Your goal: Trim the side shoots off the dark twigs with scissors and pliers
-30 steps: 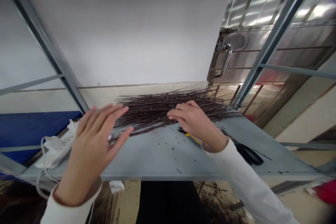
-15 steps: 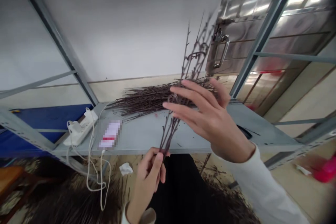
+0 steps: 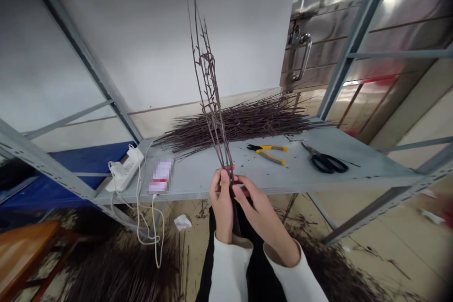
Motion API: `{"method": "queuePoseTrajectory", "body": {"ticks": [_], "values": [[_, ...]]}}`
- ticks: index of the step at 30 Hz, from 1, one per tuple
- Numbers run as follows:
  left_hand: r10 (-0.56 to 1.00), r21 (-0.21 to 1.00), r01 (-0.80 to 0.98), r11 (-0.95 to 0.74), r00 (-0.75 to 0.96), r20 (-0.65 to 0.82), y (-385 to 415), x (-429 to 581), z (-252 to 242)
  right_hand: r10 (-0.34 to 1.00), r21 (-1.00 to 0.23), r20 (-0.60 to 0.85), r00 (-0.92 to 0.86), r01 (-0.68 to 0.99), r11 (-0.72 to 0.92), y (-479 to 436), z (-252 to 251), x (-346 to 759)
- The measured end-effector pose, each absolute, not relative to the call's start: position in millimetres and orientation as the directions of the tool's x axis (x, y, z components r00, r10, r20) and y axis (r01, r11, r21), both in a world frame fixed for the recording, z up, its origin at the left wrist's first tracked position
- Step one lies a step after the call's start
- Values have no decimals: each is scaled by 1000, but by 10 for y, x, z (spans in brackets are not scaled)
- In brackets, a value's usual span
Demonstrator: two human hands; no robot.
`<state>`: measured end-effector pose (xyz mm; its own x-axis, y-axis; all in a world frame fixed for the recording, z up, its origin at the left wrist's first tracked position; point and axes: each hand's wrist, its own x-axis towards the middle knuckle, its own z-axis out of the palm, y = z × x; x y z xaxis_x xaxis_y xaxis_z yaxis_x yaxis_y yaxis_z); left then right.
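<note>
A small bunch of thin brown twigs (image 3: 208,87) stands nearly upright before me, tips leaning slightly left against the white wall. My left hand (image 3: 222,198) is closed around its lower part, thumb on the front. From the right, my right hand (image 3: 255,205) pinches the same stems just beside the left fingers. The stems' lower ends run down between my hands over my dark trousers. Behind them, a big pile of similar twigs (image 3: 247,120) lies across the grey metal shelf (image 3: 205,177). Yellow-handled cutting pliers (image 3: 271,153) and black-handled scissors (image 3: 323,160) rest right of my hands.
On the shelf's left are a white power strip (image 3: 124,170) with cables and a blurred-out phone (image 3: 161,175). Metal uprights (image 3: 357,33) frame the shelf. More twigs (image 3: 123,264) heap on the floor at both sides, and a wooden stool (image 3: 28,255) stands lower left.
My right hand has come down from the upper twigs, fingers spread before, to the stems beside my left hand. The bunch's tips swung left, and the pliers and scissors came into full view.
</note>
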<state>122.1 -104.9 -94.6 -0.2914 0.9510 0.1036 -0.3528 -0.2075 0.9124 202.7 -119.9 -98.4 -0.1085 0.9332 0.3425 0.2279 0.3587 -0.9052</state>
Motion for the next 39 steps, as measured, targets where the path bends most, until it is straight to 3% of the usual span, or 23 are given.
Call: {"method": "queuePoseTrajectory", "body": {"ticks": [7,15,20,26,29,31,34,36,39], "values": [[940,947,-192,-259,-274,202,-1097,1231,-980,944,-917,311,-108,226,328,-1220,-1026,2102],[956,981,45,-188,-221,193,-1239,1146,-1083,975,-974,224,0,-42,224,-1231,-1133,2050],[933,899,369,-236,-172,316,-1387,891,-1226,989,-975,148,-7,-167,145,-1264,-1241,2076],[919,791,564,-236,-134,370,-1606,671,-1584,992,-965,128,-13,-231,122,-1315,-1428,1993],[936,851,510,-128,-221,273,-1667,651,-1735,994,-949,85,-66,-308,61,-1337,-1521,1949],[974,933,359,4,-211,77,-1662,648,-1817,993,-928,54,-109,-373,10,-1337,-1565,1931],[969,965,115,234,53,-242,-1613,641,-1899,987,-898,23,-158,-437,-49,-1301,-1618,1931],[943,956,36,292,153,-294,-1594,643,-1906,984,-923,16,-177,-382,-54,-1250,-1658,1966],[975,975,16,221,24,-221,-1623,668,-1841,994,-990,43,-96,-135,30,-1143,-1709,2086]]}}
